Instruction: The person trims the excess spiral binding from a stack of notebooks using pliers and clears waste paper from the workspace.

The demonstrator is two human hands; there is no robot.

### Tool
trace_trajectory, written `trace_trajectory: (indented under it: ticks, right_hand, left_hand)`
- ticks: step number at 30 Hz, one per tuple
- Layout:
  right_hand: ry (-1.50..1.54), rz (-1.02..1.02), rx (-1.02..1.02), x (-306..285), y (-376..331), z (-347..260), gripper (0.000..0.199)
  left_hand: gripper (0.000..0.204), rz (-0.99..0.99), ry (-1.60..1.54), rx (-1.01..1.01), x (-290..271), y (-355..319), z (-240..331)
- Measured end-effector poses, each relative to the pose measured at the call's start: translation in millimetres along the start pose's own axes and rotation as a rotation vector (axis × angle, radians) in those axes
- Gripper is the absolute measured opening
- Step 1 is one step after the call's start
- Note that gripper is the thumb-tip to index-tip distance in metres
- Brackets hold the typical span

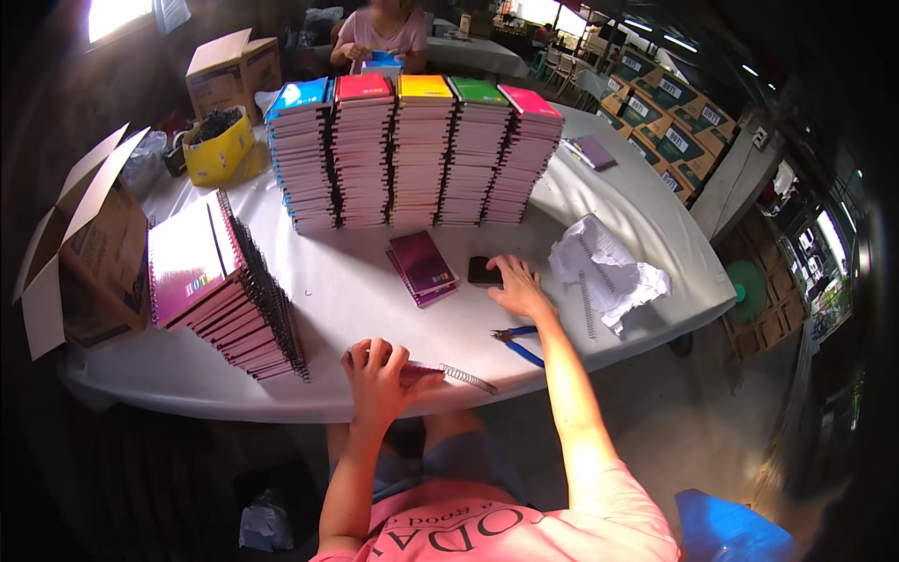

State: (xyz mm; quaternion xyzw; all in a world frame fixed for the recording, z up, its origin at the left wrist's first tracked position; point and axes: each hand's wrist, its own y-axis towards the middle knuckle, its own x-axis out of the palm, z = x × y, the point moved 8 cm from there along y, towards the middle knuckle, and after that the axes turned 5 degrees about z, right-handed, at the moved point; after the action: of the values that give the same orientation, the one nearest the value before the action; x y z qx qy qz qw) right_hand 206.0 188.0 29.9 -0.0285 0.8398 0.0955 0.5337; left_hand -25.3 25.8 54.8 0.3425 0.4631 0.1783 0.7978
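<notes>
Near the front edge of the table my left hand (376, 373) grips a purple notebook (418, 372) seen edge-on, mostly hidden by the fingers. A metal spiral coil (468, 377) sticks out past its right end. My right hand (517, 284) reaches forward, fingers apart, its fingertips at the right edge of a small black phone-like object (482, 271) on the table. Left of that object two purple notebooks (421, 267) lie overlapped. Pliers with blue handles (521, 348) rest beside my right forearm.
Tall stacks of coloured spiral notebooks (417, 155) stand behind, with a leaning purple stack (234, 290) at left. Crumpled white paper with coils (609, 267) lies at right. An open carton (103, 253) and yellow container (218, 150) are at left. Another person (384, 37) sits opposite.
</notes>
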Motion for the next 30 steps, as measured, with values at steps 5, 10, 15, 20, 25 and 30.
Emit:
trace_trajectory:
  ticks: [5, 10, 15, 20, 25, 30]
  right_hand:
    - [0.195, 0.094, -0.054, 8.2, 6.0, 12.1, 0.044]
    - [1.417, -0.446, -0.445, -2.5, -69.8, -80.9, 0.03]
    - [1.187, -0.511, -0.481, 30.2, -88.3, -98.3, 0.03]
    - [0.82, -0.398, -0.401, 25.7, -78.2, -96.3, 0.041]
    - [0.938, -0.375, -0.624, 6.4, -90.7, -121.9, 0.044]
    - [1.197, -0.431, -0.728, -13.1, -96.4, -139.7, 0.045]
  left_hand:
    - [0.051, -0.018, -0.026, -0.002, -3.7, -5.3, -0.3]
    - [0.05, -0.01, -0.067, -0.017, 0.1, -6.4, -2.2]
    - [0.046, -0.03, -0.089, 0.011, 3.8, -7.2, -6.4]
    - [0.044, -0.097, -0.081, -0.021, 5.7, -6.9, -9.9]
    - [0.047, -0.078, -0.063, -0.003, 13.1, -10.3, -14.9]
    - [0.056, -0.008, -0.147, -0.019, 2.5, -3.7, -17.5]
